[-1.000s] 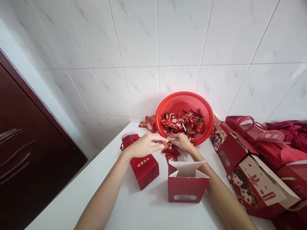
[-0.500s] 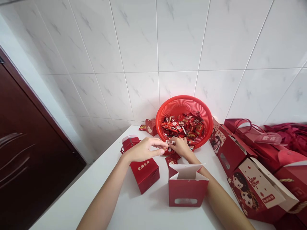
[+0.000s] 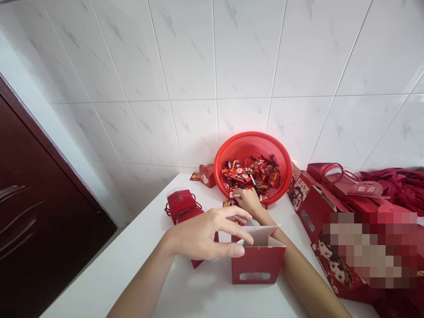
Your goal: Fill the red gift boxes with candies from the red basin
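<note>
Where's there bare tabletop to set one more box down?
Bare tabletop shows between the table's left edge and the left forearm, and between that forearm and the open box. It's crowded at the back, around the right hand, candies and basket, and along the right, lined with boxes.

the basket (image 3: 253,145) is coloured bright red; behind it, white tiles (image 3: 243,48) are veined with grey; in front of it, an open box (image 3: 258,259) is finished dark red outside, white inside.

2 bare hands (image 3: 210,233) and 2 slim, bare forearms (image 3: 145,278).
</note>
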### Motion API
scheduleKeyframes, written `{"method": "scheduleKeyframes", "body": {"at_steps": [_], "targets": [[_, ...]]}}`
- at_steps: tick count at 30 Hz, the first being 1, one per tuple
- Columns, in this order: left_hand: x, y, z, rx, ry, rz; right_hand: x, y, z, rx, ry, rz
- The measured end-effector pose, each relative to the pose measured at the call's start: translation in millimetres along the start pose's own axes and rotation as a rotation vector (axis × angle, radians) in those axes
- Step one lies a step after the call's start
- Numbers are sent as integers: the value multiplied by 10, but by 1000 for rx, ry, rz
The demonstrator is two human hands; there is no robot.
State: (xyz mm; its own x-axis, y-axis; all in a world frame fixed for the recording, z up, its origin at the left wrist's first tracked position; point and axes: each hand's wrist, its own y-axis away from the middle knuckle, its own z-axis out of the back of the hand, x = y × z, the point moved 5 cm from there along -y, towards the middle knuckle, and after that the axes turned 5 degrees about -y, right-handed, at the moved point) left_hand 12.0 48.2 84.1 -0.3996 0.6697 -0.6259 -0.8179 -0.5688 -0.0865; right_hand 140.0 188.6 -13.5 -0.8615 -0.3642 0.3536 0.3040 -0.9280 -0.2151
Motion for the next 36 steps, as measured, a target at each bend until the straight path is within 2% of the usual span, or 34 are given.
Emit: {"method": "scheduleKeyframes", "body": {"at_steps": [4,6,8,12,14,16,21,23,26,29,31,33,36], "targets": [[39,-37,-40,40,-84,56,-66,-31,-46,-36,1,-16],[55,-58,-44,50,-110,51,-130,-39,-8,-99,-105,-48],[78,-81,-43,28,-126,60,-199,-41,77,-176,-316,-77],[145,-121,-42,-65,-133,116,-271,-4,423,-340,-753,-3],[182,-129,-54,-75,-127,150,-280,59,670,-430,-846,55],[212,-125,-65,-66,-120,183,-258,155,912,-461,-899,118],[220,-95,-84,-22,-147,235,-101,580,1473,-455,-943,310],[188,-96,-96,-11,-155,214,-1,778,1631,-391,-890,370],[167,-104,-117,2,-151,207,187,1003,1715,-155,-724,438],[186,-109,-116,-3,-121,219,349,1122,1663,106,-568,493],[192,-115,-102,-19,-104,204,402,1142,1626,196,-513,517],[176,-124,-91,-29,-113,182,389,1115,1627,176,-506,502],[70,-132,-133,3,-153,101,245,1021,1698,-36,-544,405]]}}
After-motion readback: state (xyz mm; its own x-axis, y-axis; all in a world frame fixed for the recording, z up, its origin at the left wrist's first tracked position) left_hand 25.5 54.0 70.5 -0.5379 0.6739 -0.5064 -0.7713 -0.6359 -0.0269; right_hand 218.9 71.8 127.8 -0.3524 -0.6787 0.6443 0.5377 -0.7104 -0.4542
